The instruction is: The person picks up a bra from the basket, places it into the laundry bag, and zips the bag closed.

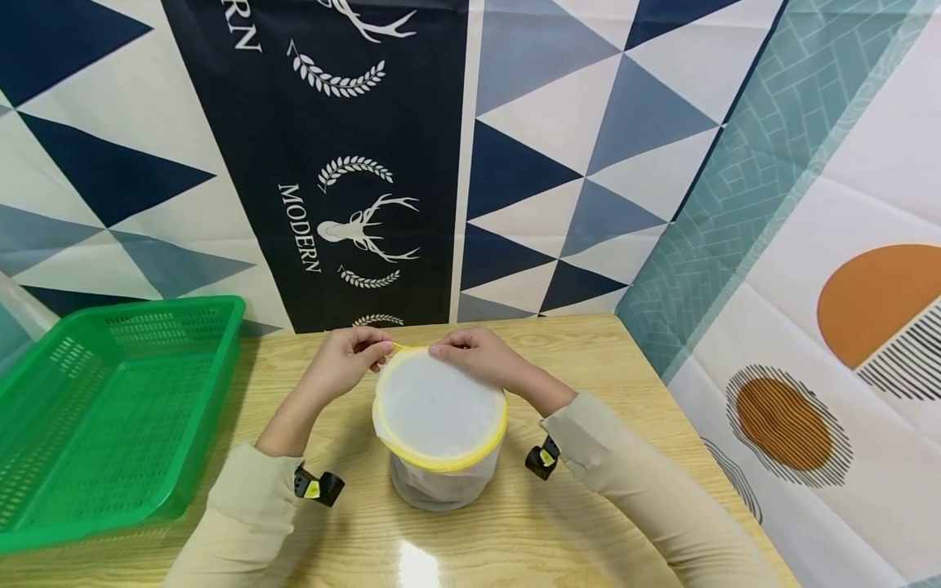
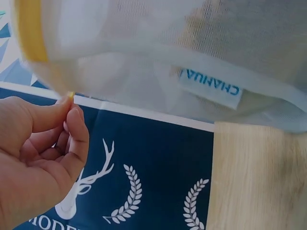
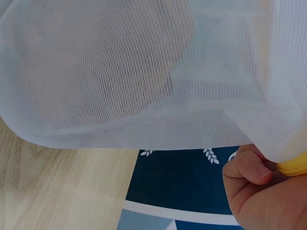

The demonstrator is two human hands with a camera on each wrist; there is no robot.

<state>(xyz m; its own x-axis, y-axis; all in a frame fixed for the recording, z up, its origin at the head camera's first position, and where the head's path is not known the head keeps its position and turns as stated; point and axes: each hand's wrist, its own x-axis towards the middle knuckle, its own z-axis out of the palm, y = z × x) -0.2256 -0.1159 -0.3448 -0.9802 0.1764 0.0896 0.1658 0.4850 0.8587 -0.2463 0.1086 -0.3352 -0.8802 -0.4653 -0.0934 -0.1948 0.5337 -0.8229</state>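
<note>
A white mesh laundry bag (image 1: 441, 408), round like a drum with yellow trim (image 1: 448, 464) about its lid, stands on the wooden table. At its far left edge my left hand (image 1: 344, 361) pinches a small yellow piece, probably the zipper tab, between thumb and forefinger. The left wrist view shows just the tip of that piece (image 2: 71, 95) and a tag (image 2: 211, 87) with blue letters on the bag's side. My right hand (image 1: 481, 358) grips the far rim, its fingers curled by the yellow edge (image 3: 293, 165) in the right wrist view. The bag's contents are indistinct through the mesh.
To the left a green plastic basket (image 1: 176, 482) with perforated sides sits on the table (image 1: 353, 547). A patterned cloth backdrop (image 1: 529, 163) hangs behind the table's far edge, and another printed cloth (image 1: 794, 327) hangs at the right.
</note>
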